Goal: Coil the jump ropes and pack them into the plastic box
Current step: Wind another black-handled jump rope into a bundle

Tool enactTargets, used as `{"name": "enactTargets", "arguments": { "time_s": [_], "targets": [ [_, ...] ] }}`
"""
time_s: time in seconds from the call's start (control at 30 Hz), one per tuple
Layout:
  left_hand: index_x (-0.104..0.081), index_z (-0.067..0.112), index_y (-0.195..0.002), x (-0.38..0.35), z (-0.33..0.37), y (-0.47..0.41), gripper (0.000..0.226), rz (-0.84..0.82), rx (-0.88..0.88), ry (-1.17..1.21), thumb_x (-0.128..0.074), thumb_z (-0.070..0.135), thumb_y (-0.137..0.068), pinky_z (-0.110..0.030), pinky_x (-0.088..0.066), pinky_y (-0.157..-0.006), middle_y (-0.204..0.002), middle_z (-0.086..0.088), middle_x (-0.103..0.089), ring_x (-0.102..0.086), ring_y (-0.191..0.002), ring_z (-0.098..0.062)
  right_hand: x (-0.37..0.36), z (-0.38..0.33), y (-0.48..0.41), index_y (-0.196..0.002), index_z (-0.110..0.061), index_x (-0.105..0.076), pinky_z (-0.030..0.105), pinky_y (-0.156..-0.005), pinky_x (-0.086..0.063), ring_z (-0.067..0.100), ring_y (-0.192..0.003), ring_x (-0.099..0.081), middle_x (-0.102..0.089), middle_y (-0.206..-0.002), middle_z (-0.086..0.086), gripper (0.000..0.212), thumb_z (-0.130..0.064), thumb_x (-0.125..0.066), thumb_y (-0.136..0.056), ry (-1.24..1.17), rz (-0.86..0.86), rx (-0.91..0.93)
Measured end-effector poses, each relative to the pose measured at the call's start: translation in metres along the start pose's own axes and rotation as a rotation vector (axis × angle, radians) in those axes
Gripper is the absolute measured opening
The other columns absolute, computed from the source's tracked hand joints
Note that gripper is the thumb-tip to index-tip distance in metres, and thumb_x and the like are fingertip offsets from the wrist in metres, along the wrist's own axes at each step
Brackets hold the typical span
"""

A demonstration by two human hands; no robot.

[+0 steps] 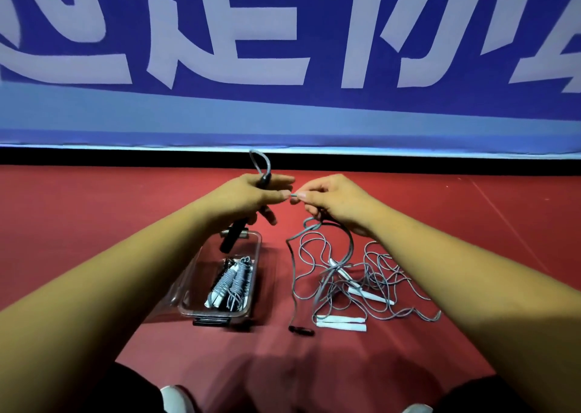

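Left hand (pixel 251 195): fingers curled round the black handle (pixel 234 233), which slants down toward 7 o'clock. The grey cord (pixel 268 165) loops out of the fist at 12 o'clock.

Right hand (pixel 333 202): thumb and forefinger pinch the same cord, tips nearly meeting my left thumb; the other fingers are loosely curled. From this hand the cord drops toward 6 o'clock to a second black handle (pixel 301 331) on the red floor (pixel 94 217).

Plastic box (pixel 257 255): open, on the floor at 6 o'clock of the left hand, with coiled ropes (pixel 234 282) inside.

Loose ropes (pixel 361 290): tangled at 3 o'clock of the box, with white handles (pixel 341 324) at the near edge.

Blue banner (pixel 283 35) at 12 o'clock.
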State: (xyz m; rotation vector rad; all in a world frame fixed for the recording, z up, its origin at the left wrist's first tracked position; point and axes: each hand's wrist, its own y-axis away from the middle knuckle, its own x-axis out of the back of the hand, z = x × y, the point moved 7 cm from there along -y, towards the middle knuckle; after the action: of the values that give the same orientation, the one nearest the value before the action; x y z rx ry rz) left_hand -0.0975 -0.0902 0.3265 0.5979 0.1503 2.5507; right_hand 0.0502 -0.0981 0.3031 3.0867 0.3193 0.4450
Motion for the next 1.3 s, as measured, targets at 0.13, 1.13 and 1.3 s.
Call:
{"name": "enactTargets", "arguments": {
  "time_s": [0.13,1.13,1.3],
  "targets": [
    [-0.067,0.013,-0.083,0.002,0.0,-0.004,0.02,-0.008,-0.021,-0.198,-0.059,0.025,-0.098,-0.022,-0.027,-0.046,-0.06,0.005,-0.053,-0.041,-0.051,-0.011,0.007,-0.008,0.001,-0.088,-0.001,-0.071,0.023,-0.055,-0.04,0.014,-0.057,-0.046,-0.053,-0.058,0.002,0.017,-0.013,-0.061,-0.094,0.045,-0.006,0.061],
    [-0.062,0.017,-0.083,0.008,0.008,0.003,0.024,-0.018,-0.13,-0.143,-0.051,0.026,-0.102,-0.021,-0.028,-0.046,-0.08,-0.009,-0.066,-0.045,-0.055,-0.017,0.0,-0.025,0.004,-0.077,-0.002,-0.064,0.024,-0.047,-0.03,0.016,-0.046,-0.034,-0.04,-0.052,0.006,0.023,-0.018,-0.063,-0.094,0.049,-0.122,0.044],
    [-0.053,0.016,-0.074,0.065,0.005,-0.001,0.029,0.398,-0.073,0.371,-0.047,0.011,-0.101,-0.015,-0.023,-0.038,-0.067,-0.001,-0.057,-0.041,-0.046,-0.014,0.013,0.072,0.021,-0.076,-0.007,-0.062,0.031,-0.065,-0.044,0.021,-0.062,-0.059,-0.059,-0.063,0.009,0.023,-0.017,-0.06,-0.096,0.322,-0.274,-0.265]
  ]
}}
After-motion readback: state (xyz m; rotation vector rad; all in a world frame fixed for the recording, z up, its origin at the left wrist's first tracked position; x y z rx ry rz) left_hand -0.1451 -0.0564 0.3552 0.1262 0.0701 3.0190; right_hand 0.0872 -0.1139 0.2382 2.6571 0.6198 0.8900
